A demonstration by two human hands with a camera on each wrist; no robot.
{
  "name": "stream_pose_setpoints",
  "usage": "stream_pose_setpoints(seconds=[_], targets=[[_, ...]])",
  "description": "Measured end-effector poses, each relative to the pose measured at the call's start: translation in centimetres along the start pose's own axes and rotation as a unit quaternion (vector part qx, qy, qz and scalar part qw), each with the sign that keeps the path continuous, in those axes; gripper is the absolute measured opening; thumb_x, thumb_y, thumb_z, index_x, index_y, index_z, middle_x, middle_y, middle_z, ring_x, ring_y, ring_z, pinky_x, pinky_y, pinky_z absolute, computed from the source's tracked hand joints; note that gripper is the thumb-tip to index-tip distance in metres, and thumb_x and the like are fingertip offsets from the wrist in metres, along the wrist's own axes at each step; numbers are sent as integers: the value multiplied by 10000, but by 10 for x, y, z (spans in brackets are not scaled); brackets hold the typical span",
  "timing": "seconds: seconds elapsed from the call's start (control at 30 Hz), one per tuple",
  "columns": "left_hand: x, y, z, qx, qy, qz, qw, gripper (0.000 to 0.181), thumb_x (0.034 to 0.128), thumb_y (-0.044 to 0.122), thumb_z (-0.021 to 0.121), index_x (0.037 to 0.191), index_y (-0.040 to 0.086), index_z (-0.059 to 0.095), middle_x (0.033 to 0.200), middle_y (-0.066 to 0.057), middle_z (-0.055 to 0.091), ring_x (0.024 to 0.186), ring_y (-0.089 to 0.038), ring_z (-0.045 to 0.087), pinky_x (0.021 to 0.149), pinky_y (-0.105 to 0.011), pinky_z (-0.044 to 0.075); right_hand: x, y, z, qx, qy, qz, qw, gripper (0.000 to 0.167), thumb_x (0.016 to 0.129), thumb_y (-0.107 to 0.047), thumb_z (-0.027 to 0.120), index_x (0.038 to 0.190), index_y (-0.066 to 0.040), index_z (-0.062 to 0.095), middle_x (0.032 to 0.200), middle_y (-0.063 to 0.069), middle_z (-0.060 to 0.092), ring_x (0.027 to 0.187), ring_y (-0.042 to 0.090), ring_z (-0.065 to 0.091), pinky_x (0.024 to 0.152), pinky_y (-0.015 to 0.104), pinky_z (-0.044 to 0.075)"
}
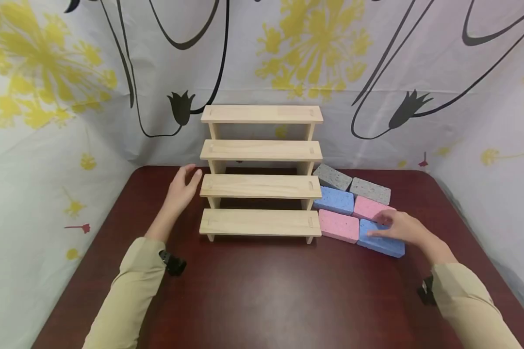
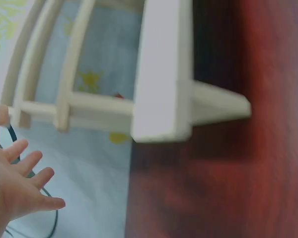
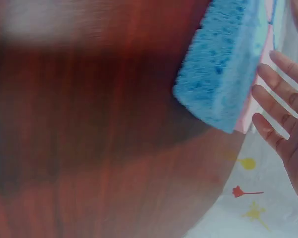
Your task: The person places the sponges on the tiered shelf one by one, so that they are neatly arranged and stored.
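Note:
A four-tier wooden stand rises in steps at the middle of the table. My left hand is beside its left side, fingers spread and holding nothing; the left wrist view shows the hand apart from the stand. My right hand hovers at the front right blue sponge block, fingers relaxed; whether they touch it I cannot tell. In the right wrist view the fingers of that hand extend past the blue block, with a pink block behind it.
Right of the stand lie another blue block, two pink blocks and two grey blocks, close together. The dark red table extends in front. A patterned cloth hangs behind and at both sides.

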State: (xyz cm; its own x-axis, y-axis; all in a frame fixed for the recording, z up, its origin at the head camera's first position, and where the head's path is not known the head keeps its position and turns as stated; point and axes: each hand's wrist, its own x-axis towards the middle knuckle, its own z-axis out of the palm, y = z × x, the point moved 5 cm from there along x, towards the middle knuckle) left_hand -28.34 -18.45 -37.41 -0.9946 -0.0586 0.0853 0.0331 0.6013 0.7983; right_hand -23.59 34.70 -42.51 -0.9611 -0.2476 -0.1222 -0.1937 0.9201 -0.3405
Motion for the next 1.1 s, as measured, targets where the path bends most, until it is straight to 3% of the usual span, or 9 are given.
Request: stream_pose_setpoints(seconds=[0.2,0.37,0.53,0.7,0.83,1.1], targets=[[21,24,6,-769,201,-397,9960,569,949,396,414,1386,55,288,1406,-159,374,1313,-293,343,1088,-435,281,-5,-7,14,-463,17,-337,9984,855,575,-602,751,1154,-6,550,1096,202,519,937,305,518,816,539,465],[43,34,12,-1209,638,-542,9891,517,943,298,455,1353,14,318,1327,-193,429,1228,-291,431,1042,-376,355,-1,-7,22,-654,26,-264,9975,819,552,-542,792,1110,-10,515,1085,196,496,942,302,456,808,519,445],[53,35,16,-1563,638,-731,9829,522,951,286,452,1370,19,292,1360,-207,409,1235,-303,427,1041,-382,360,1,-7,13,-247,-440,-213,9985,764,563,-466,812,1067,-1,474,1074,190,488,959,312,433,813,510,425],[51,35,18,-1932,509,-936,9753,509,960,304,430,1387,84,262,1363,-204,397,1231,-303,428,1039,-405,353,7,-15,-9,267,-980,-127,9948,744,627,-396,797,1111,17,411,1103,229,487,973,329,461,814,493,439],[50,35,20,-2033,581,-920,9731,469,961,302,430,1362,100,299,1321,-197,424,1189,-297,448,1018,-408,364,18,-25,-32,265,-777,-177,9965,745,648,-409,783,1130,20,409,1110,251,487,967,336,482,796,486,461],[49,32,22,-2009,594,-905,9736,451,962,293,427,1352,98,314,1291,-200,441,1141,-297,466,999,-420,377,49,-64,-71,345,109,-782,9963,716,663,-336,791,1142,78,457,1127,292,508,1030,408,489,862,577,422]])
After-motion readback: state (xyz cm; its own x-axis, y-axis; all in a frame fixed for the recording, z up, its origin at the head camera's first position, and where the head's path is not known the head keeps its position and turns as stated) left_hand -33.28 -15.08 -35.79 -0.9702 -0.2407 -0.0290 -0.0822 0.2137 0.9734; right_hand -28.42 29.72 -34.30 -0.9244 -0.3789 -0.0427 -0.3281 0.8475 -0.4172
